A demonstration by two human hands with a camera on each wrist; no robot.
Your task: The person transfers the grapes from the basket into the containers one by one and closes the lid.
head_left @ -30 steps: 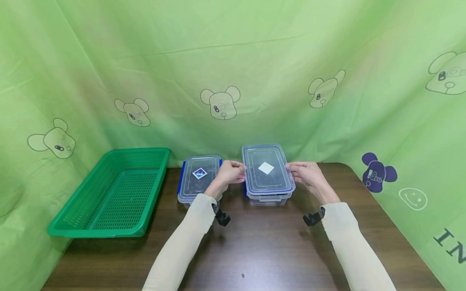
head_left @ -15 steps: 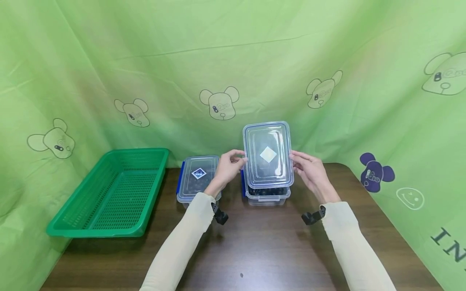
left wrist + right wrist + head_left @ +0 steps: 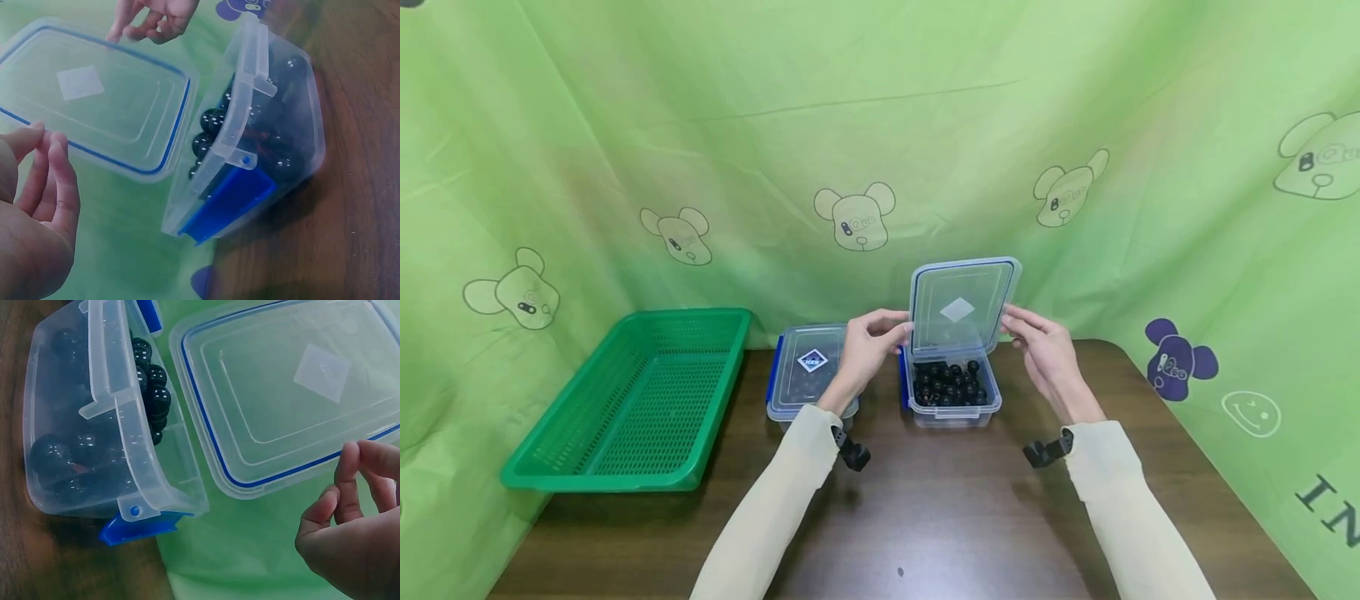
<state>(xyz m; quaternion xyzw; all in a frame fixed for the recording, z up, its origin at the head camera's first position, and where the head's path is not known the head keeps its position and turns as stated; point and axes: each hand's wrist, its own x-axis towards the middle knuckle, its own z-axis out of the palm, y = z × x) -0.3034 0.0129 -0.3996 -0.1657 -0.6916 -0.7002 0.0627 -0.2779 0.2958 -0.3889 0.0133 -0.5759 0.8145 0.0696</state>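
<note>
A clear plastic lid (image 3: 961,287) with a blue seal and a white diamond sticker stands tilted up over the back of a clear food container (image 3: 953,420). Shiny black balls (image 3: 949,385) fill part of that container; whether they are fruit I cannot tell. My left hand (image 3: 867,354) pinches the lid's left edge between thumb and fingers, as the left wrist view also shows. On the opposite edge, my right hand (image 3: 1049,357) holds the lid by its fingertips. Blue clips (image 3: 228,203) hang loose at the container's sides.
Just left of my left hand is a second lidded container (image 3: 801,390) with a blue diamond label. A green perforated basket (image 3: 617,482) stands at the table's left. Behind the brown table (image 3: 940,517) hangs a green curtain (image 3: 760,233) with bear prints.
The lid was lying flat on the container a second ago. Both hands have raised it and tipped it back, exposing the black balls inside. The basket and second container stay put.
</note>
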